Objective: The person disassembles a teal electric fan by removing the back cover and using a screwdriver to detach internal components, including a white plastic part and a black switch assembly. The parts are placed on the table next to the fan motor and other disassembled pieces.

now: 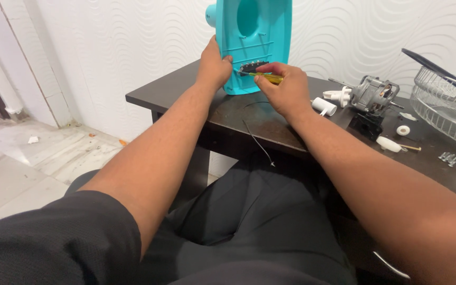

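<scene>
Gripped in right hand (286,92), yellow screwdriver (264,77) meets teal housing (254,42), left hand (213,67) clasping it.

It looks like a room in a home used as a makeshift repair spot: a white wall with wavy embossed panels (106,47), a pale tiled floor (38,153), and a dark wooden table (186,95) strewn with a bare electric motor (374,95), a white wire fan guard (442,108) and small white plastic parts (339,100).

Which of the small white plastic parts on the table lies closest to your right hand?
The short white cylinder, just beside the right hand. The white ring and the oval white cap lie farther along the table, past the bare motor.
</scene>
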